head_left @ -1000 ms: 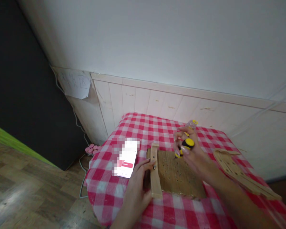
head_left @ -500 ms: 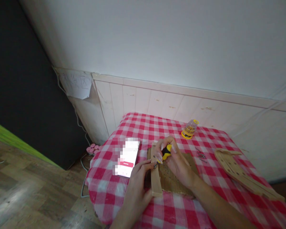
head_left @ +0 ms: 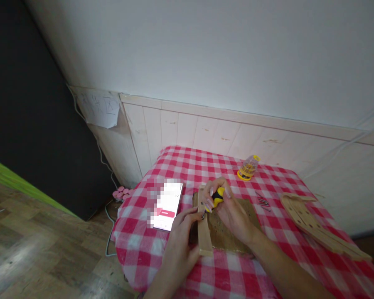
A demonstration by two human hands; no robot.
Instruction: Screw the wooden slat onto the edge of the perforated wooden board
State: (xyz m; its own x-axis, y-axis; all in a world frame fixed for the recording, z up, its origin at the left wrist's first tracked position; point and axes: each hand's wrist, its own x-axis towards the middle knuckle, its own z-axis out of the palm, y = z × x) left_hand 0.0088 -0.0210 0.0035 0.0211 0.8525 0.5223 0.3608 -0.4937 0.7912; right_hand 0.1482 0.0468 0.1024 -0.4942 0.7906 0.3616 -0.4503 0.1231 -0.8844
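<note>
My right hand (head_left: 227, 209) is closed around a yellow-and-black screwdriver (head_left: 218, 197), tilted so its tip meets a pale wooden strip (head_left: 205, 238). The tip is at a small dark screw or hole on the strip, too small to make out fully. My left hand (head_left: 182, 234) grips the strip from its left side, fingertips close to the screwdriver tip. The strip lies along the left edge of a brown board (head_left: 227, 232) dotted with small holes. Part of the board is hidden beneath my right hand and forearm.
A lit phone (head_left: 168, 207) lies left of my hands. Several screws (head_left: 263, 202) rest to the right, near curved wooden pieces (head_left: 311, 220) with holes. A clear, yellow-based bit case (head_left: 248, 168) stands toward the wall on the checked tablecloth (head_left: 202, 160).
Both hands keep nearly the same place and grip. The screwdriver handle appears slightly turned; the rest of the table looks unchanged.
</note>
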